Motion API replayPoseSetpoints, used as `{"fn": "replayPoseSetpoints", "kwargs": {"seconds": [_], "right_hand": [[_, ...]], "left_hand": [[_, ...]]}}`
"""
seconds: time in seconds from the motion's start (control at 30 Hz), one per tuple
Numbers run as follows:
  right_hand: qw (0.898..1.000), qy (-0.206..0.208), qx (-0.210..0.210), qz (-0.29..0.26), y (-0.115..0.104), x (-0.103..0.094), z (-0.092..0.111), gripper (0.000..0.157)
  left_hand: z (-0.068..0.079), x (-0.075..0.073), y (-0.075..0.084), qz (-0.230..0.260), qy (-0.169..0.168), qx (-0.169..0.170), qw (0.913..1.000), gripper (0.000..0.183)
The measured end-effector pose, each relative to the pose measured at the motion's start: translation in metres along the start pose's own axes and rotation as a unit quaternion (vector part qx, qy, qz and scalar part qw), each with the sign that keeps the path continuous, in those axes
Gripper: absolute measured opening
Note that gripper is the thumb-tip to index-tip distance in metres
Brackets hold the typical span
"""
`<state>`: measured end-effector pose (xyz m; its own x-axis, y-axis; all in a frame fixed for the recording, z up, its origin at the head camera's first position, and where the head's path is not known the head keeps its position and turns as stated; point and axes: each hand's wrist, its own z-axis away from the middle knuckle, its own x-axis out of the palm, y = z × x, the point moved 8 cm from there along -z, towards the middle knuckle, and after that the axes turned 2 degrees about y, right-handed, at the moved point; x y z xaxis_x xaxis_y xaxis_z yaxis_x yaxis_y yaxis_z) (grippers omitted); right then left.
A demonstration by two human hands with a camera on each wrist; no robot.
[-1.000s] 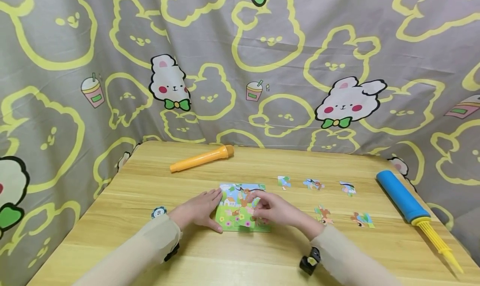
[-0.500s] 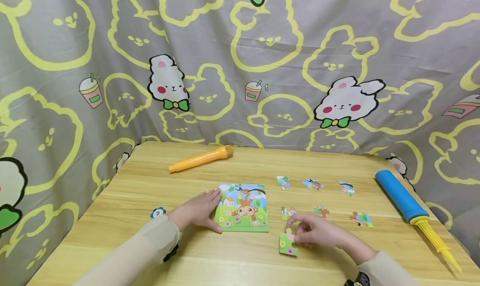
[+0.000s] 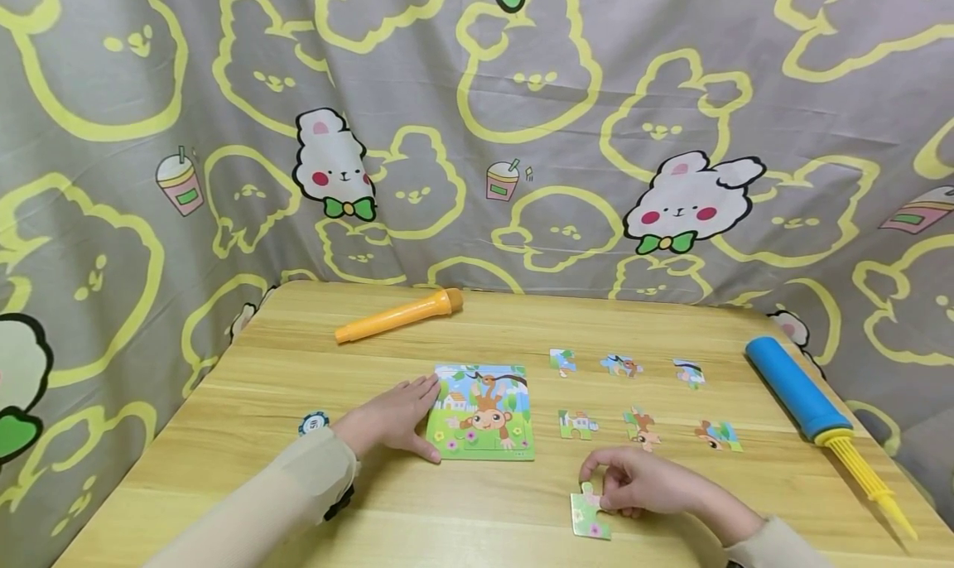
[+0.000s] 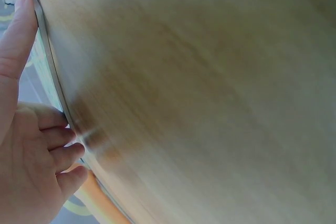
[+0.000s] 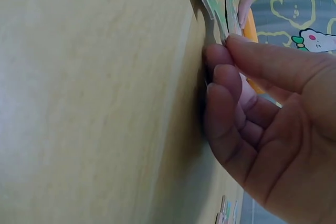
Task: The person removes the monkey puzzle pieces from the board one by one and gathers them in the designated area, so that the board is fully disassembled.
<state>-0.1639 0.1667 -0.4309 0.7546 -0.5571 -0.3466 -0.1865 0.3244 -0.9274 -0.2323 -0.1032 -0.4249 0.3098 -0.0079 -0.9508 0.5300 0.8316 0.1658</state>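
Note:
In the head view, my right hand (image 3: 648,478) pinches a green jigsaw piece (image 3: 585,514) with flowers on it, by its right side, low over the table. The right wrist view has the thumb and index finger on the piece's edge, the other fingers curled. My left hand (image 3: 397,417) lies with fingers extended against the left edge of a square puzzle board (image 3: 480,454) printed with a hanging monkey. The left wrist view catches only this hand and bare wood.
Right of the board lie several loose jigsaw pieces (image 3: 576,425) in two rows. An orange toy microphone (image 3: 398,315) lies behind. A poker chip (image 3: 314,423) is at the left, a blue and yellow hand pump (image 3: 799,390) at the right. A patterned curtain (image 3: 551,137) hangs behind the table.
My right hand has carried the jigsaw piece from over the board to the right and toward me, uncovering the board's picture and a house piece. My left hand has stayed at the board's edge.

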Motion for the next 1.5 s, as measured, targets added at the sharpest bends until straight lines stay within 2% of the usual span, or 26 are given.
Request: {"fn": "replayPoseSetpoints", "kwargs": {"seconds": [0.3,0.57,0.83,1.2,1.5], "right_hand": [[1.0,-0.002,0.011,-0.001,0.0,0.0,0.001,0.021],[0.998,0.027,-0.001,0.061,-0.013,-0.008,-0.01,0.024],[0.987,0.073,-0.012,0.142,-0.032,-0.013,-0.045,0.026],[0.974,0.081,-0.034,0.208,-0.045,0.001,-0.101,0.025],[0.964,0.087,-0.037,0.249,-0.047,0.011,-0.126,0.031]], "left_hand": [[0.001,-0.001,0.002,0.005,-0.001,0.0,1.0,0.109],[0.001,0.0,0.0,0.002,0.0,-0.002,1.0,0.11],[0.0,0.0,0.0,0.0,0.001,-0.001,1.0,0.11],[0.0,0.001,0.0,-0.002,0.0,0.0,1.0,0.11],[0.0,0.001,-0.001,0.001,0.003,-0.003,1.0,0.11]]}}
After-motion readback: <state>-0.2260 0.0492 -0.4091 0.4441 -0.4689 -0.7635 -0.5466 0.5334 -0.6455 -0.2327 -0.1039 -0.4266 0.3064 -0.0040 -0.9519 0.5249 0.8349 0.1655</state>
